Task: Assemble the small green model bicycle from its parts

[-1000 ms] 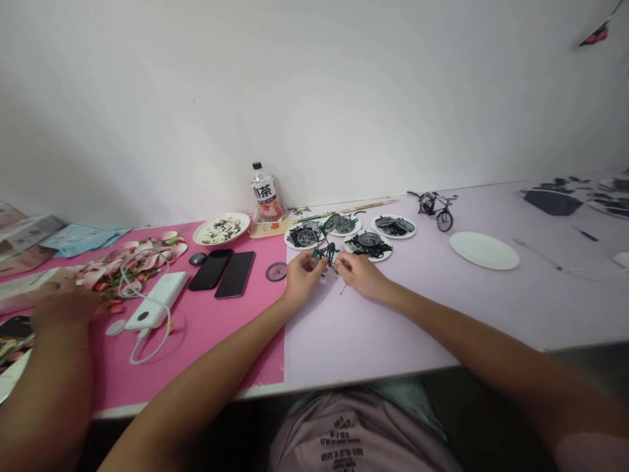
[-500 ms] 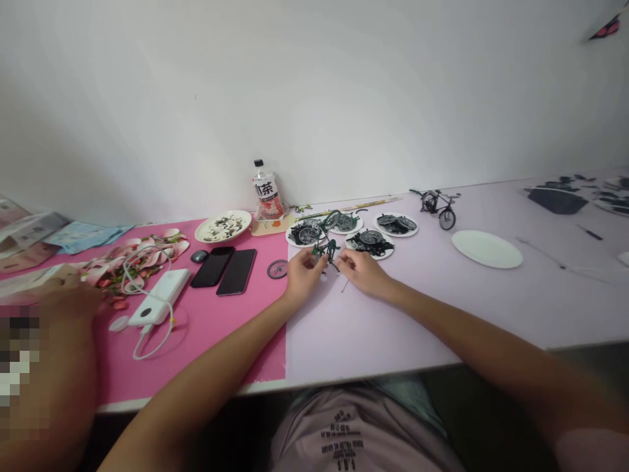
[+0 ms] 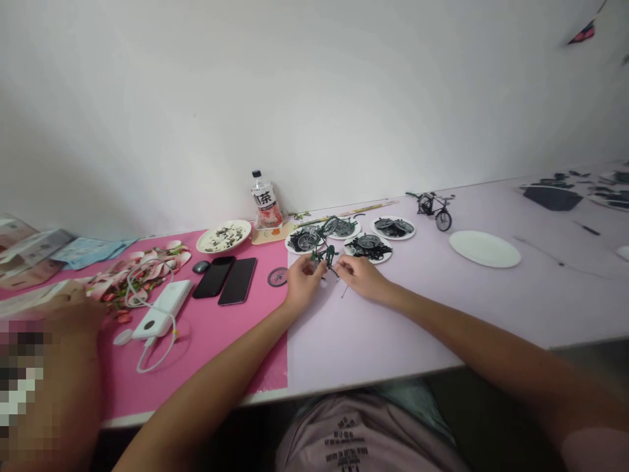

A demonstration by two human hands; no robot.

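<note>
Between my hands is a small dark green model bicycle frame (image 3: 328,254), tilted above the lilac part of the table. My left hand (image 3: 303,280) is closed on it from the left. From the right, the fingertips of my right hand (image 3: 358,274) pinch together at its edge; whatever they hold is too small to make out. Beneath my right fingertips a thin rod (image 3: 344,290) shows on the table. A loose spoked wheel (image 3: 278,277) lies beside my left hand on the pink mat. Just beyond my hands are plates of black bicycle parts (image 3: 369,244).
A finished-looking model bicycle (image 3: 434,208) stands near the wall, by a white oval plate (image 3: 484,249). To the left are two phones (image 3: 238,280), a white power bank (image 3: 163,308) with a cable, pink petal pieces (image 3: 162,262) and another person's arm (image 3: 69,354). A bottle (image 3: 266,203) stands behind.
The view has shifted slightly, so the table's left side sits lower. My hands stay almost in place around the bicycle frame, with only small finger movement.
</note>
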